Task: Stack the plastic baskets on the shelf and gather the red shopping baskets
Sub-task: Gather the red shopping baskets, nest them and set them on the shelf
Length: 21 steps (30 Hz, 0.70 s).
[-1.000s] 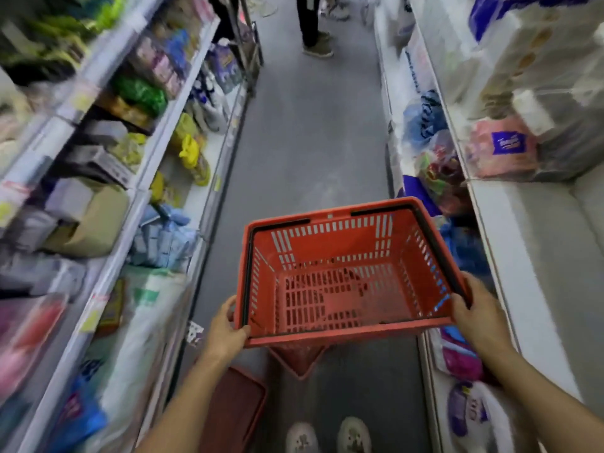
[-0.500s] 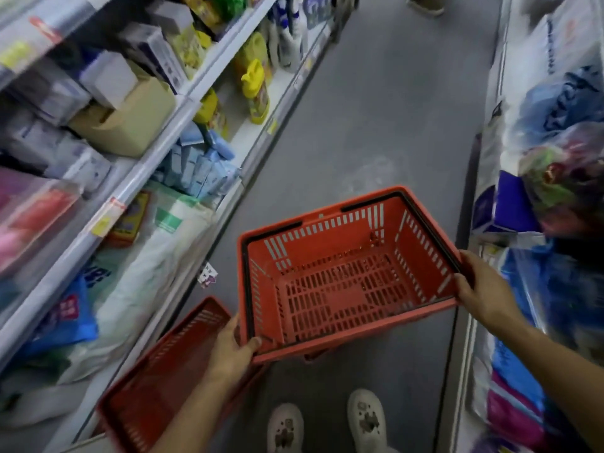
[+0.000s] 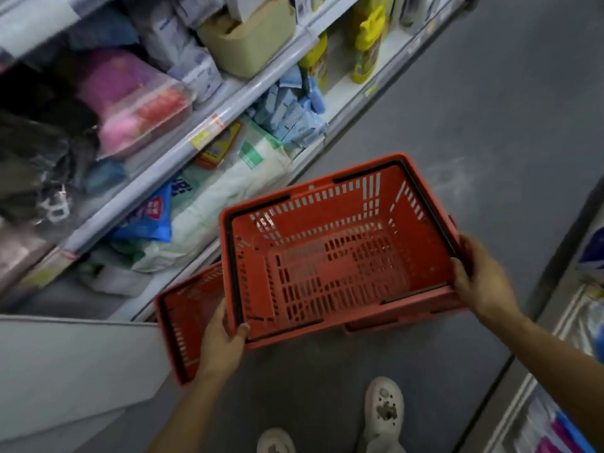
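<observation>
Leftmost, shelves of packaged goods line the aisle. Beside them a second red basket sits low. Both hands are closed on the upper red basket's rim: left hand at its near-left corner, right hand on its right edge.

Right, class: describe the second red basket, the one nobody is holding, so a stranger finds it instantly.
Start at the left-hand shelving. At its foot, low down, lies the second red basket, partly hidden behind the held basket and left hand. No hand grips it.
</observation>
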{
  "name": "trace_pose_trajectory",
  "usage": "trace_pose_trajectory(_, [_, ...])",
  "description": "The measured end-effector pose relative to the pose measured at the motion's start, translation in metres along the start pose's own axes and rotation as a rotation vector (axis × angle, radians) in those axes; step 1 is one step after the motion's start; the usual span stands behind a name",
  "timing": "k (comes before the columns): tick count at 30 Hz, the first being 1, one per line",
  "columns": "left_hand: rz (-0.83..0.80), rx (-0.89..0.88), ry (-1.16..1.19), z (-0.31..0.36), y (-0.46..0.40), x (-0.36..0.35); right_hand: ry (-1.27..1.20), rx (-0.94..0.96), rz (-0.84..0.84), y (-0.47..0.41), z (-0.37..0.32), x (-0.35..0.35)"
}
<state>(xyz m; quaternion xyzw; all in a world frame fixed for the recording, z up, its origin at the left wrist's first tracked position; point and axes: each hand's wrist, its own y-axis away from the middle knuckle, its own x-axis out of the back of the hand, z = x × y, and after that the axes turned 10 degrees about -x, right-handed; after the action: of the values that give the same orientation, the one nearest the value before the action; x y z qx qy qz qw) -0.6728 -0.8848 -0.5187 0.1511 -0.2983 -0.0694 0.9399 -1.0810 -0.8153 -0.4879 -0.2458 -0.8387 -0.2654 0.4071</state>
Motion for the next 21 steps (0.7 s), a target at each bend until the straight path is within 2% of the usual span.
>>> trace_pose_trajectory(10, [0.216,0.165,0.000,-0.127,0.030,0.126,-0.028,0.230,-0.131,0.065,-0.096,-0.162])
trace_pose_trajectory(15, [0.250,0.182,0.005,-0.191,0.020,0.144,-0.040,0.302,-0.166,0.080,-0.108,-0.227])
trace_pose_trajectory(21, [0.298,0.186,-0.028,-0.234,-0.002,0.136,-0.103,0.346,-0.128,0.086,-0.119,-0.269])
